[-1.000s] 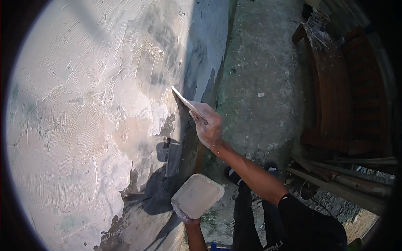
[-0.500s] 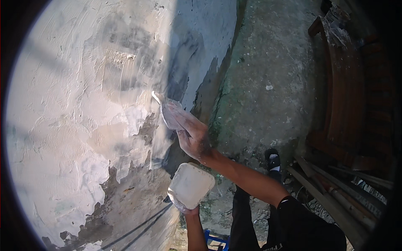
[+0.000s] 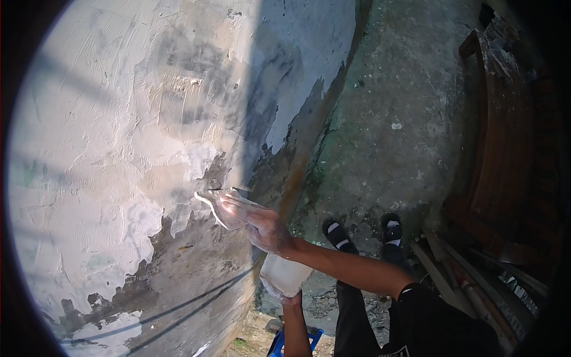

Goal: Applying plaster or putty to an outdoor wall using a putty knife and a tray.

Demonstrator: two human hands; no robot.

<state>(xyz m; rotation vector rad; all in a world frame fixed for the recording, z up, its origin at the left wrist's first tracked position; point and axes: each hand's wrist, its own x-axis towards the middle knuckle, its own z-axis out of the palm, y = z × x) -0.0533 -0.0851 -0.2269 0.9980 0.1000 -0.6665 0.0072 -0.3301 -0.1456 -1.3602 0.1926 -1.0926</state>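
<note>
My right hand (image 3: 264, 229) grips a flat, white-smeared scraper (image 3: 215, 208) at the partly plastered wall (image 3: 107, 149), fingers stretched along the blade. The blade lies against or just off the surface, beside a patch of bare grey render; I cannot tell if it touches. My left hand (image 3: 285, 297) holds a pale, rounded-square container (image 3: 285, 271) from below, close to the wall's lower edge. The container is partly hidden behind my right hand and forearm, and what is in it is hard to make out.
The concrete floor (image 3: 386, 143) runs along the wall; my sandalled feet stand on it. A wooden bench (image 3: 499, 149) with cluttered items on its far end stands at the right. Planks and poles (image 3: 458, 279) lie lower right. A blue plastic object (image 3: 276, 348) is at the bottom.
My right hand and scraper have moved down and left along the wall. The container has shifted and is now partly behind my right hand. More of the sandalled feet shows.
</note>
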